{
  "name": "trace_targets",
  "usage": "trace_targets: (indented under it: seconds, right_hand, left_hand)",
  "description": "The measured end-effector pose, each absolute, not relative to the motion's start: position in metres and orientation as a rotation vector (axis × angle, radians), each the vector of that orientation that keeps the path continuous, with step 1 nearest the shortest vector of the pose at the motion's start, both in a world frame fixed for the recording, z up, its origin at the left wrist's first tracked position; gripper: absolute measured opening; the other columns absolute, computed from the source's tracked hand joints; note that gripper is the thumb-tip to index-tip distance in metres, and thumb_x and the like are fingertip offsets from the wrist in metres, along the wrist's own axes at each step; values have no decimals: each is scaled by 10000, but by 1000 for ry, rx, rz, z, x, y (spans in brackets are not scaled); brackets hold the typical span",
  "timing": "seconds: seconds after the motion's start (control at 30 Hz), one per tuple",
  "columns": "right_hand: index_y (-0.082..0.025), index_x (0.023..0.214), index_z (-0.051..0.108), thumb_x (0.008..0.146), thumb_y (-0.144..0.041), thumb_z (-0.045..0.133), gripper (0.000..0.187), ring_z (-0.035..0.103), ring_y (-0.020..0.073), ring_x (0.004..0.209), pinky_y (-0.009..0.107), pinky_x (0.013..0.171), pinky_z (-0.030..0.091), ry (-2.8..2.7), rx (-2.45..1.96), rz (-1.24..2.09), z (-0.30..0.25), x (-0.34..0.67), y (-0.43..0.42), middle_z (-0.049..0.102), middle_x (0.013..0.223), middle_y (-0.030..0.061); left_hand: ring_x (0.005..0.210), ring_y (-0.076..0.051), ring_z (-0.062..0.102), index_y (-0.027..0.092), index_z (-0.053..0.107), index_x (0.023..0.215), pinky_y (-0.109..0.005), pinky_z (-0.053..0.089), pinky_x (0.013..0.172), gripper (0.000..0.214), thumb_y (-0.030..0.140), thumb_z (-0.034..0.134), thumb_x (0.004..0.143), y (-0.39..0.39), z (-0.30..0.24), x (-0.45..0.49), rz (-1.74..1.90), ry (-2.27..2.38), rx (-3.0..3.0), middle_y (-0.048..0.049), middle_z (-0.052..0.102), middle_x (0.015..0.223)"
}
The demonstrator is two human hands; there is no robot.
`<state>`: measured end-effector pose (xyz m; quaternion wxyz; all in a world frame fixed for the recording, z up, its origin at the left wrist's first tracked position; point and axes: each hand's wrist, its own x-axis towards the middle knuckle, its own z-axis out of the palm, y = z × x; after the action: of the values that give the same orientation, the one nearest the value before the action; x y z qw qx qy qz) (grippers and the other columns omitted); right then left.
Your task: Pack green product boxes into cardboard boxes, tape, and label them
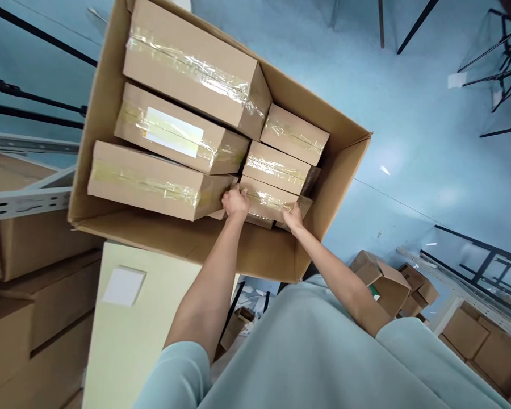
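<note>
Long taped cartons (153,179): left of the frame, inside the shipping box (100,113).
Left hand (235,201): centre, curled, pinching the left end of the small taped carton (266,198).
Small taped carton: right of centre; probably stiff, not heavy, slippery on its glossy tape (276,201).
Best hold: both short ends together.
Right hand (293,217): thumb on top, pinching the right end; some fingertips hidden.

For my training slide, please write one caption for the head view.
Left hand and right hand touch opposite ends of a small taped carton inside a large open box.
</note>
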<state>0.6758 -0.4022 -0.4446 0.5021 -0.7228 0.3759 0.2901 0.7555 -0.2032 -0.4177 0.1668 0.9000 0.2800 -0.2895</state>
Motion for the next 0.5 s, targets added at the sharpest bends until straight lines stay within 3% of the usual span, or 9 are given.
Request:
trace_targets:
  seconds: [0.2,0.5]
  right_hand:
    - [-94,1713,505,966,-403,817,867,648,378,1566,475,1324,504,1085,-1734,858,-434,669,-389,735,1564,224]
    - [-151,1463,683,941,-394,833,595,741,347,1409,490,1258,559,996,-1765,798,-435,652,-393,815,1391,166]
  left_hand:
    - [1285,-423,771,95,745,1423,-530,608,1100,367,214,544,1140,-217,-409,757,-964,838,2609,-303,798,1312]
    - [1292,-418,771,55,794,1271,-541,626,1099,301,167,564,1113,-212,-410,745,-951,886,2550,-322,791,1322]
